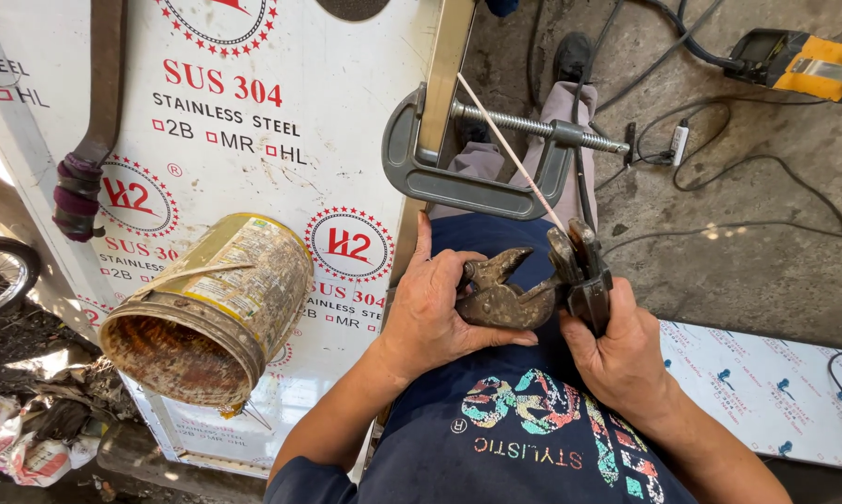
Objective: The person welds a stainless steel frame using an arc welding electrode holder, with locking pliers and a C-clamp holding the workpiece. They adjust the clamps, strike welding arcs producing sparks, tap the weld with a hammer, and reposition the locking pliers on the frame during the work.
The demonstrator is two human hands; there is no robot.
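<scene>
Head view, left to right: a bar with a purple-taped end [78, 196] hangs down the upper left over a white film-covered steel sheet [253, 56]. Lower left of centre, a rusty paint can [211, 303] lies tipped on that sheet, its open mouth turned toward the bottom left; the inside shows only rust-brown crust. Up at centre, a grey C-clamp [440, 168] grips a brass-coloured strip [447, 65], its screw running out to the right.

Just below it, the left hand [430, 313] is closed around a worn, rust-brown electrode holder [500, 294], which lies across the palm with its long axis roughly level and its jaws open toward the upper right. The right hand [617, 355] touches it from the right, fingers wrapped around a dark handle [589, 280]. A thin welding rod [514, 154] rises from there, slanting to the upper left across the clamp. Cables [766, 168] trail over the concrete floor [720, 252] at the right.
</scene>
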